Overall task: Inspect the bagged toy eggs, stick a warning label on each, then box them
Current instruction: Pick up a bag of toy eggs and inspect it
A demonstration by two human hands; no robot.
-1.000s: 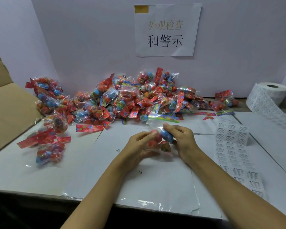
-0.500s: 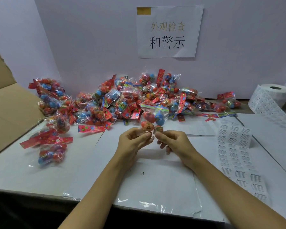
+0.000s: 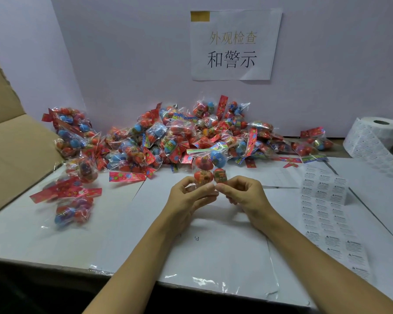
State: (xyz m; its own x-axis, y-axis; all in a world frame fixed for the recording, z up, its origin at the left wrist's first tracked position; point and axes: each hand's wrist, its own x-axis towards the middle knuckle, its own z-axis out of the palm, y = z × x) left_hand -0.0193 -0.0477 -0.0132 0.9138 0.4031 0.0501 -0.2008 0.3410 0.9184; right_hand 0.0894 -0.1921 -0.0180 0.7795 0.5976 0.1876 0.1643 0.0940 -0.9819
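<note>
Looking down from the head camera, I see the white table [image 3: 55,236] filling most of the view, backed by a pale wall [image 3: 123,64] with a printed paper sign [image 3: 233,45] taped to it. I'll place everything else against that sign. Far off to its left, a brown cardboard box [image 3: 11,150] leans open at the table's edge. Directly beneath the sign, against the wall, lies the big pile of bagged toy eggs [image 3: 179,137], red and blue inside clear wrap; a few loose bags [image 3: 70,207] sit apart from it, below and left of the sign, near the box. Low and right of the sign, a roll of warning labels [image 3: 377,137] stands by the wall, and its label strip [image 3: 327,214] runs forward across the table toward me.

Straight below the sign, in front of the pile, one bag of eggs [image 3: 210,165] is held upright above the table. My left hand [image 3: 188,200] pinches its lower edge between thumb and curled fingers, and my right hand [image 3: 245,196] pinches the same edge just beside it, fingertips nearly touching. The bag's coloured header is at the top, with a blue egg and red eggs showing through the wrap.
</note>
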